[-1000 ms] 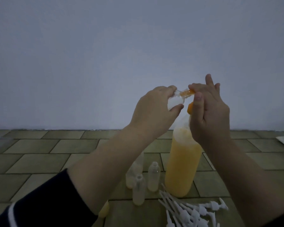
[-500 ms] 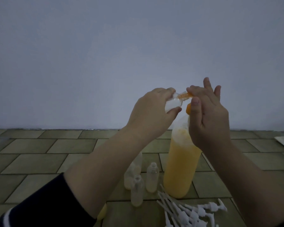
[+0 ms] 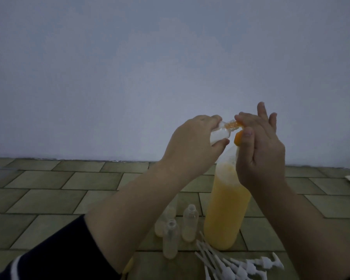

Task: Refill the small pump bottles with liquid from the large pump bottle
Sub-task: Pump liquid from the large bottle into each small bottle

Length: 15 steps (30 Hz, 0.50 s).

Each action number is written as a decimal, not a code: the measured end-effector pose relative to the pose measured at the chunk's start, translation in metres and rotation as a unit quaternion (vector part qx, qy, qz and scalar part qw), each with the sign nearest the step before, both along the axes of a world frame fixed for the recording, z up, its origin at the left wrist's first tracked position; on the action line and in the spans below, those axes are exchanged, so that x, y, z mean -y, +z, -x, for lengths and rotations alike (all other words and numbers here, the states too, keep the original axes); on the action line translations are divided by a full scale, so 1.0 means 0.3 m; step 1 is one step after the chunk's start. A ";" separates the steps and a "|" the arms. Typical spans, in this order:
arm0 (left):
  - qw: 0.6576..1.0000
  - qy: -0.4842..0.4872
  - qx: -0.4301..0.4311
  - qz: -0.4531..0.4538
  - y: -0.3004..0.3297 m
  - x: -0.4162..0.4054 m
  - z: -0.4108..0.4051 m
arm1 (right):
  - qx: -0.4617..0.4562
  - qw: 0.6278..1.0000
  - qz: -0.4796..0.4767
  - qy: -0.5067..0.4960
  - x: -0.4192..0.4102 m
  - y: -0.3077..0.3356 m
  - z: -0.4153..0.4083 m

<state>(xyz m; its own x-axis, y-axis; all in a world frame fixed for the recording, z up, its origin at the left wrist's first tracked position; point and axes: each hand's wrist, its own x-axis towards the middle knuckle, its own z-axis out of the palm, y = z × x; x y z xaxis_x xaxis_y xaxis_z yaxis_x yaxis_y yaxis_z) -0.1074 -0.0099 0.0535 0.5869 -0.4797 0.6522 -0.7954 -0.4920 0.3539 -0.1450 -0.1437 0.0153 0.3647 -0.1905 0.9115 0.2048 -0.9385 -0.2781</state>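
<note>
Head view: my left hand (image 3: 192,144) sits right of centre in the frame, fingers and thumb curled round a small clear bottle (image 3: 80,135) tipped on its side, its mouth pointing right toward the orange pump nozzle (image 3: 237,138) of the large bottle (image 3: 224,211). Orange liquid shows in the small bottle's neck, so I judge this one is being filled now; the rest of its body looks pale, and I cannot tell how full it is. My right hand (image 3: 259,152) is raised just right of the nozzle, on top of the large bottle, with the long fingers fairly straight and pointing up and the thumb lying beside the orange nozzle; it seems to press the pump head, though the head itself is hidden under the palm. The large bottle stands on the tiled floor (image 3: 49,190) at lower right of centre, mostly full of orange liquid.

Low in the frame, just left of the large bottle, three small bottles (image 3: 171,237) stand open, with at most a little pale liquid at the bottom. Their white pump tops (image 3: 240,266) lie heaped at the bottom right, none fitted. So most of the refilling and all the capping look to be left.
</note>
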 end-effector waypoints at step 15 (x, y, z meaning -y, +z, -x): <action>1.000 -0.004 -0.008 0.010 -0.010 -0.007 -0.003 | -0.040 0.999 0.017 -0.010 -0.004 0.012 0.020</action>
<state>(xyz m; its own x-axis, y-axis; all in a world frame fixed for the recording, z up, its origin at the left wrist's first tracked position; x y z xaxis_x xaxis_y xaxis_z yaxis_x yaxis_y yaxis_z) -0.1066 -0.0080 0.0506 0.5926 -0.4713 0.6533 -0.7942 -0.4773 0.3761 -0.1511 -0.1426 0.0187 0.4336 -0.1686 0.8852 0.1644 -0.9511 -0.2617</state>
